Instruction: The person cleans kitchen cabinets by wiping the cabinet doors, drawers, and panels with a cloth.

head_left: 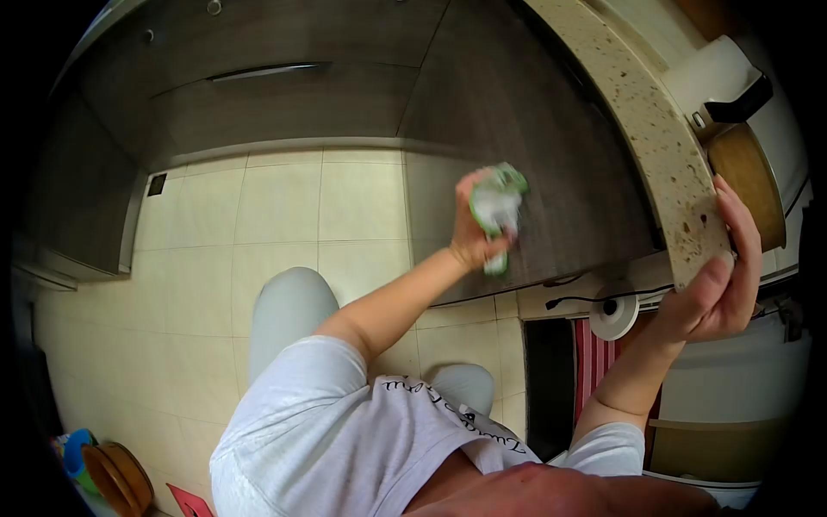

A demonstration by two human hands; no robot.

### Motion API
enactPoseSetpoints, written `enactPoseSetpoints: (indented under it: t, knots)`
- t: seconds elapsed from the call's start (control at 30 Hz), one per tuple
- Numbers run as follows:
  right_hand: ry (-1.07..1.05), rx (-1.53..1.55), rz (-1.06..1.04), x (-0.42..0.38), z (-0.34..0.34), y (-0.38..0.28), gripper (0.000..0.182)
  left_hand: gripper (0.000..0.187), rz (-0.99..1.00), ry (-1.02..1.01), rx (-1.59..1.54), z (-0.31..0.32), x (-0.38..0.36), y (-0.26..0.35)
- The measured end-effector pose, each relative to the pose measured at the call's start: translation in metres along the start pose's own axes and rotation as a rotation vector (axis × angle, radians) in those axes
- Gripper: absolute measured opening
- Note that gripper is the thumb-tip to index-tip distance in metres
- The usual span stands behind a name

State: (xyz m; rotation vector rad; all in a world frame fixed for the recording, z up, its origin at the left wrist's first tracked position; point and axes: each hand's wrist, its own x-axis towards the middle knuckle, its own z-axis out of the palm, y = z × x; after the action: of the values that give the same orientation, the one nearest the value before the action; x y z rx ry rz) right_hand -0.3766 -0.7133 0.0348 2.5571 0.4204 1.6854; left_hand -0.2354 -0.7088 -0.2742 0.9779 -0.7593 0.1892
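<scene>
My left hand point(475, 226) is closed around a crumpled green and white cloth point(498, 205), slightly blurred. The cloth is against, or just in front of, the dark wood-grain cabinet panel point(551, 164) below the counter. At the right, my right hand point(719, 280) rests at the end of the speckled stone countertop point(642, 112). Its fingers are stretched out and its thumb is apart from them; nothing shows in it.
A white appliance with a black handle point(719, 86) and a round wooden board point(749, 185) stand on the counter. Under its end are a black cable point(594, 299) and a white disc point(614, 317). Dark drawers point(284, 103) line the back. A brown basket point(121, 478) sits lower left.
</scene>
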Motion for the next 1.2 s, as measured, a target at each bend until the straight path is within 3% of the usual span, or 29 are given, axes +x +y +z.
enactPoseSetpoints:
  t: [0.03, 0.07, 0.1, 0.17, 0.2, 0.27, 0.33, 0.37, 0.47, 0.5, 0.57, 0.67, 0.77, 0.8, 0.83, 0.9, 0.97, 1.07, 1.2]
  knots:
    - [0.068, 0.026, 0.064, 0.001, 0.005, -0.006, 0.038, 0.067, -0.010, 0.011, 0.253, -0.014, 0.017, -0.008]
    - [0.062, 0.021, 0.060, -0.001, 0.006, -0.006, 0.038, 0.051, -0.154, 0.069, 0.319, -0.017, 0.023, -0.013]
    - [0.069, 0.022, 0.061, 0.001, 0.004, -0.005, 0.038, 0.046, -0.145, 0.234, 0.480, -0.004, 0.012, -0.013]
    - [0.083, 0.028, 0.067, -0.001, 0.002, -0.005, 0.038, 0.048, -0.188, 0.145, 0.414, -0.007, 0.009, 0.018]
    - [0.078, 0.009, 0.072, 0.001, 0.002, -0.008, 0.038, 0.050, 0.039, -0.023, 0.449, 0.002, -0.009, 0.055]
    - [0.081, 0.003, 0.098, -0.003, 0.002, -0.008, 0.036, 0.050, 0.027, -0.063, 0.191, 0.010, -0.003, 0.093]
    - [0.080, -0.030, 0.123, 0.002, 0.004, -0.015, 0.035, 0.059, 0.222, -0.057, 0.092, 0.018, 0.027, 0.146]
    - [0.080, -0.054, 0.152, 0.001, 0.003, -0.017, 0.034, 0.066, 0.321, -0.073, 0.118, 0.022, 0.047, 0.153]
    - [0.096, -0.056, 0.158, 0.001, 0.005, -0.016, 0.031, 0.039, 0.530, -0.064, 0.186, 0.031, 0.096, 0.131]
    - [0.112, -0.044, 0.164, 0.001, 0.005, -0.015, 0.030, 0.040, 0.594, -0.079, 0.066, 0.030, 0.103, 0.117]
    - [0.106, -0.053, 0.160, 0.000, 0.004, -0.015, 0.029, 0.042, 0.574, -0.047, 0.121, 0.020, 0.103, 0.097]
    - [0.094, -0.042, 0.164, 0.001, 0.004, -0.017, 0.027, 0.038, 0.060, 0.024, 0.205, -0.001, 0.081, 0.014]
    - [0.087, -0.073, 0.145, 0.002, 0.004, -0.018, 0.027, 0.035, -0.073, 0.041, 0.426, -0.008, 0.061, 0.032]
    - [0.098, -0.063, 0.149, 0.003, 0.005, -0.018, 0.025, 0.041, -0.074, 0.019, 0.402, -0.004, 0.053, 0.052]
    - [0.100, -0.062, 0.147, 0.003, 0.004, -0.019, 0.025, 0.050, -0.166, 0.111, 0.122, 0.008, 0.048, 0.070]
    - [0.081, -0.090, 0.144, 0.004, 0.004, -0.020, 0.022, 0.055, 0.078, 0.140, -0.142, 0.025, 0.058, 0.106]
    - [0.085, -0.106, 0.168, 0.007, 0.004, -0.025, 0.021, 0.044, 0.460, -0.065, 0.284, 0.015, 0.094, 0.142]
    - [0.089, -0.119, 0.195, 0.008, 0.005, -0.026, 0.020, 0.035, 0.648, -0.078, 0.136, 0.022, 0.132, 0.116]
    - [0.134, -0.106, 0.220, 0.003, 0.008, -0.024, 0.021, 0.028, 0.701, -0.064, 0.057, 0.018, 0.159, 0.089]
